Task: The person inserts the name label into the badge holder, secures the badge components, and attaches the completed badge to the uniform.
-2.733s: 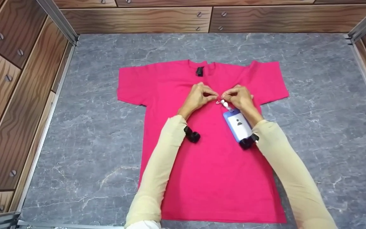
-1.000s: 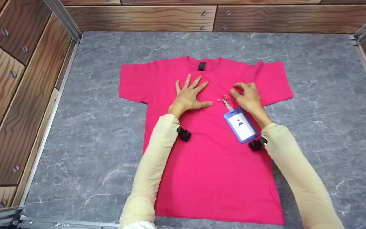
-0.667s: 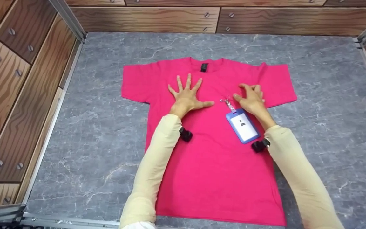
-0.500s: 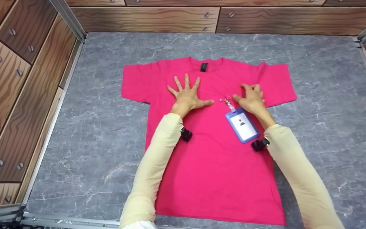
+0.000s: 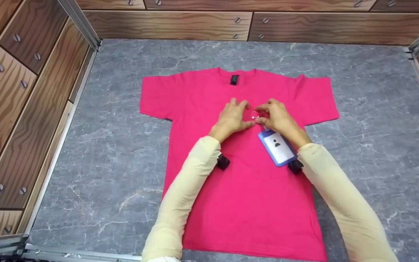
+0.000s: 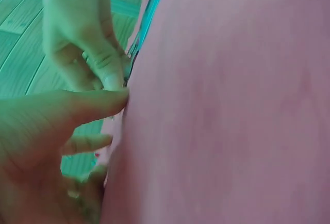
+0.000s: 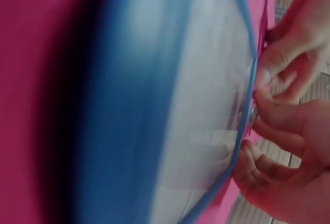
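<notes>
A pink T-shirt (image 5: 246,203) lies spread out, its neck at the far side. On its chest is a blue-framed badge holder (image 5: 277,149), attached by a short strap, mostly hidden, to a small metal clasp (image 5: 255,117). My left hand (image 5: 231,117) touches the shirt left of the clasp, thumb and fingertips apart. Over the strap, my right hand (image 5: 276,116) bends its thumb and index finger around the clasp; whether they pinch it cannot be told. The right wrist view shows the holder (image 7: 129,131) large and blurred, with both thumbs meeting near the clasp.
Beneath the shirt is a grey marbled tabletop (image 5: 118,145). Wood-patterned panels (image 5: 166,25) stand behind it and along the left and right sides, with metal rails (image 5: 80,23) at the corners. Black wrist cameras (image 5: 223,161) hang close over the shirt.
Both hands worked at the clasp, then let go; the left lay flat with fingers spread on the shirt. Now both hands have come back to the clasp, fingers bent around it.
</notes>
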